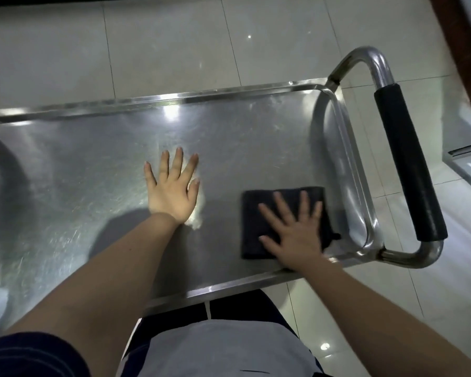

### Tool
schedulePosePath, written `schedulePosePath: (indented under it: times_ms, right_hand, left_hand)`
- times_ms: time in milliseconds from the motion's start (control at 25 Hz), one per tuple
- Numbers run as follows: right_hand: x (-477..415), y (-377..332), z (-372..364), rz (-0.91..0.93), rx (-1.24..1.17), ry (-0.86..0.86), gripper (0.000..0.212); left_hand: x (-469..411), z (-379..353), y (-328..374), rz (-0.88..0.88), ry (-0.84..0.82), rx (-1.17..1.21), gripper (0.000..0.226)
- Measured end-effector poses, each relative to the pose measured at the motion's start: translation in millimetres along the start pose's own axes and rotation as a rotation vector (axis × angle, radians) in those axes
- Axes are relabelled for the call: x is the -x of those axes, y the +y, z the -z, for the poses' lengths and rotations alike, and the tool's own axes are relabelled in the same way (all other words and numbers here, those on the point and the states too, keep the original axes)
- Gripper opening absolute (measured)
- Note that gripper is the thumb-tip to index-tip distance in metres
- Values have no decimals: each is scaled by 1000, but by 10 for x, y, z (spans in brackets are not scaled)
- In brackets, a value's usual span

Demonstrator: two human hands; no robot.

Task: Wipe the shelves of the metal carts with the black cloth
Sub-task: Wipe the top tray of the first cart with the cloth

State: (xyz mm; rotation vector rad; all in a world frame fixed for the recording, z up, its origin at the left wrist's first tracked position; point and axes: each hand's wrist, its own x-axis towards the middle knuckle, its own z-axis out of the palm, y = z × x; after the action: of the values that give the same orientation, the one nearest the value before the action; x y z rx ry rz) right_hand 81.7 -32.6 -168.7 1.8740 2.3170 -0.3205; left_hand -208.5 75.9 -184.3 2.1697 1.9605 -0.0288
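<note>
The top shelf (pixel 93 164) of a stainless steel cart fills the middle of the view, its surface scratched and shiny. A folded black cloth (pixel 259 210) lies flat on the shelf near its right end. My right hand (pixel 297 232) presses on the cloth with fingers spread and straight. My left hand (pixel 172 186) rests flat on the bare metal at the shelf's centre, fingers spread, a little left of the cloth.
The cart's tubular handle with a black foam grip (pixel 408 164) curves round the right end. Pale floor tiles (pixel 174 50) surround the cart. Another metal edge (pixel 468 159) shows at the far right. My body stands against the near rim.
</note>
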Motion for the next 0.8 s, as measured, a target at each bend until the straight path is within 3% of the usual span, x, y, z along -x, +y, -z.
schedulePosePath:
  times_ms: [80, 120, 320, 560, 680, 800]
  right_hand:
    - [-222, -414, -10, 183, 20, 36, 73]
    - [-374, -512, 22, 185, 11, 50, 73]
    - [-1448, -389, 259, -26, 1, 56, 71]
    - [-2508, -348, 543, -3, 14, -8, 71]
    - [-2408, -63, 564, 25, 57, 19, 71]
    - [-2283, 725, 609, -187, 31, 30, 74]
  left_hand:
    - [17, 26, -38, -6, 9, 25, 58]
    - [22, 37, -58, -13, 19, 38, 58]
    - [10, 5, -88, 1, 56, 71, 55]
    - [-27, -26, -110, 16, 15, 44, 55]
    - [-25, 0, -83, 37, -1, 40, 56]
    - [-20, 8, -76, 32, -2, 40, 55]
